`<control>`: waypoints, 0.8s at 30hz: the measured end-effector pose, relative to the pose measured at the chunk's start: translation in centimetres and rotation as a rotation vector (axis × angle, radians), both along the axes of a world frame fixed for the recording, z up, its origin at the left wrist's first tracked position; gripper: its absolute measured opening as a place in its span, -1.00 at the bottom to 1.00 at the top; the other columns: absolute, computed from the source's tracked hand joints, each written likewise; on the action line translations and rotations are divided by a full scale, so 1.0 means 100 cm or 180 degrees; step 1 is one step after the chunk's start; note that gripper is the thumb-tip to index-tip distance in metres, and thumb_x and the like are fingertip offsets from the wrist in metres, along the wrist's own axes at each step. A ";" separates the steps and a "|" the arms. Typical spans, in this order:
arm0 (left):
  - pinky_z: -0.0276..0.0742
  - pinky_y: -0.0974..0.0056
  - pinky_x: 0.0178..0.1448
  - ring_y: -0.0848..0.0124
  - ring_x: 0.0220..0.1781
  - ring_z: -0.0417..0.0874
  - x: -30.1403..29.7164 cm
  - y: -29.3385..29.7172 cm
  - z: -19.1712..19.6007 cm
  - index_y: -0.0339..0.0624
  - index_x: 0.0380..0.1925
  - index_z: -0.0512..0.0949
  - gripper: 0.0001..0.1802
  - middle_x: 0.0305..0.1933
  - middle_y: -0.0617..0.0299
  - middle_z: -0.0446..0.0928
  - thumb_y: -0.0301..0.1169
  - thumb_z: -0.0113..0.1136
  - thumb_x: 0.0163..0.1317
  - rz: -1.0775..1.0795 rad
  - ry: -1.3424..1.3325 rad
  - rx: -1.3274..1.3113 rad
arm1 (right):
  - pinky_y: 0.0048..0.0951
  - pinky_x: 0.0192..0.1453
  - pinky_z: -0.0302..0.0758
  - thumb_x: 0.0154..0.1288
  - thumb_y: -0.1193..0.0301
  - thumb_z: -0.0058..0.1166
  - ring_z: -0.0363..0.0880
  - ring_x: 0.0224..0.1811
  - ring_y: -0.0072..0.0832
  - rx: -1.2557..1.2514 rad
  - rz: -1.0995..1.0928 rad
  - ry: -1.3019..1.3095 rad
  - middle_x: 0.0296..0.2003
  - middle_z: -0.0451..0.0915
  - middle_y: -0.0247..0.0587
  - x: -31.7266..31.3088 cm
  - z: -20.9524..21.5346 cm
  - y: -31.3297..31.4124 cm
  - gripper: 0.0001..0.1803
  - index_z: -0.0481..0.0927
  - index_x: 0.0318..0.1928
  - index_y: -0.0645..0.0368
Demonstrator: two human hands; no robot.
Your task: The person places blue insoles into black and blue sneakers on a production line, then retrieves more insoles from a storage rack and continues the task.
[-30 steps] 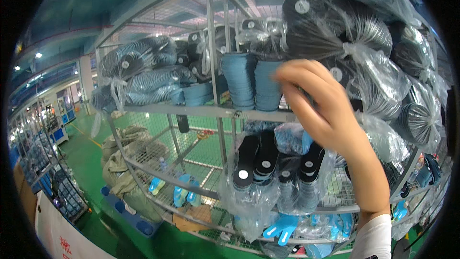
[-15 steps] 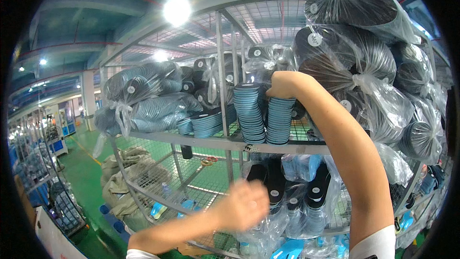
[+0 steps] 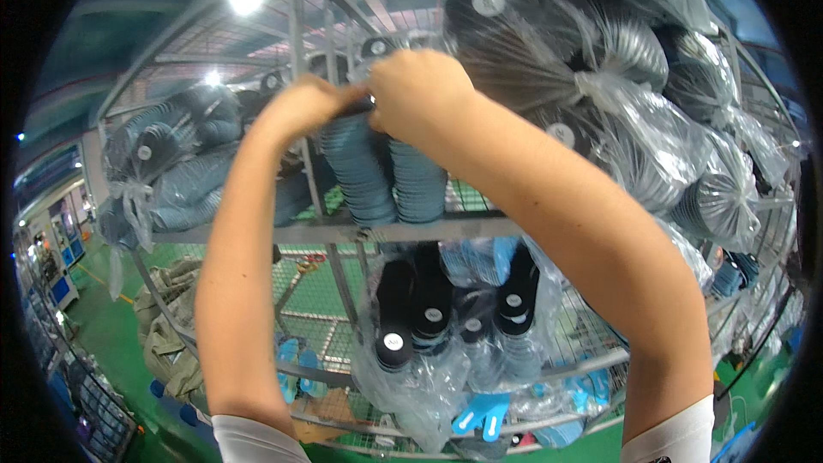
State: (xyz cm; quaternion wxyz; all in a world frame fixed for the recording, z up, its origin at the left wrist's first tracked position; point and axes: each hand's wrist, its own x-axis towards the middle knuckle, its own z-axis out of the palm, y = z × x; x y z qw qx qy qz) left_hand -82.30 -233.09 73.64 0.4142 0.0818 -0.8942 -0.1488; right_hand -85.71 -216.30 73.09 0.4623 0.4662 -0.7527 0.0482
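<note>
Two tall stacks of insoles, dark on top with blue-grey edges, stand side by side on the rack shelf in front of me. My left hand (image 3: 310, 105) reaches over the top of the left stack (image 3: 358, 173), its fingers pointing right and smeared by motion. Beside it, almost touching, my right hand (image 3: 420, 93) is closed with curled fingers above the right stack (image 3: 420, 184). A dark edge, perhaps an insole, shows between the two hands. What the right fingers hold is hidden behind the hand.
Clear bags of dark insoles (image 3: 549, 43) pile high on the right. More bagged insoles (image 3: 184, 193) lie on the left. Below the metal shelf edge (image 3: 463, 227) hang or stand bagged black insoles (image 3: 430, 291). Beige sacks (image 3: 171, 317) rest on the green floor.
My left hand has risen from below the shelf to the top of the left stack. My right hand has shifted toward the left stack. The view has turned right.
</note>
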 end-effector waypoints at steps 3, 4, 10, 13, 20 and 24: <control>0.40 0.17 -0.29 0.20 -0.47 0.53 -0.001 -0.002 -0.001 -0.39 -0.55 0.52 -0.40 -0.62 -0.02 0.45 0.06 -0.07 0.14 0.0623 0.1088 -0.0729 | -0.30 -0.16 0.46 -0.08 0.36 0.15 0.53 -0.26 -0.18 0.0123 0.0487 0.0120 -0.33 0.54 -0.02 0.013 -0.012 0.023 -0.73 0.57 -0.36 0.28; 0.40 0.22 -0.30 0.26 -0.48 0.53 -0.001 -0.005 -0.002 -0.37 -0.54 0.53 -0.41 -0.61 0.03 0.46 0.05 -0.07 0.15 0.0562 0.1706 -0.0623 | -0.30 -0.15 0.44 -0.07 0.40 0.13 0.51 -0.25 -0.20 0.0063 0.0711 0.0369 -0.32 0.53 -0.03 0.011 -0.019 0.033 -0.75 0.56 -0.36 0.29; 0.30 0.37 -0.43 0.49 -0.61 0.36 0.057 0.147 -0.105 -0.26 -0.47 0.51 -0.86 -0.53 0.23 0.51 -0.44 0.02 0.18 -0.0356 0.3094 0.0006 | -0.43 -0.24 0.45 0.07 0.58 0.01 0.52 -0.27 -0.28 -0.1102 0.2476 -0.0689 -0.28 0.50 -0.08 0.004 -0.104 0.151 -0.85 0.50 -0.28 0.28; 0.16 0.31 -0.53 0.39 -0.63 0.37 0.068 0.223 -0.174 -0.27 -0.47 0.48 -0.75 -0.38 0.10 0.51 -0.27 0.15 0.08 -0.1215 0.2049 -0.2525 | -0.37 -0.05 0.38 0.17 0.51 -0.04 0.46 -0.12 -0.21 -0.1603 0.2458 -0.1862 -0.21 0.47 0.02 0.039 -0.168 0.223 -0.78 0.44 -0.18 0.36; 0.20 0.36 -0.54 0.46 -0.61 0.40 0.053 0.433 -0.333 -0.22 -0.60 0.48 -0.76 -0.49 0.24 0.48 -0.29 0.28 -0.06 -0.3536 0.1534 -0.1461 | -0.66 -0.37 0.30 0.21 0.34 0.01 0.37 -0.44 -0.65 -0.5483 0.1315 -0.5249 -0.45 0.45 -0.38 0.110 -0.343 0.408 -0.83 0.42 -0.34 0.18; 0.31 0.38 -0.38 0.41 -0.49 0.52 0.088 0.561 -0.377 -0.16 -0.52 0.53 -0.80 -0.42 0.31 0.53 -0.28 0.26 -0.05 -0.5614 -0.0595 -0.0749 | -0.57 -0.41 0.38 0.10 0.48 0.10 0.40 -0.49 -0.60 -0.6651 0.0107 -0.4938 -0.52 0.42 -0.31 0.208 -0.435 0.521 -0.82 0.36 -0.37 0.22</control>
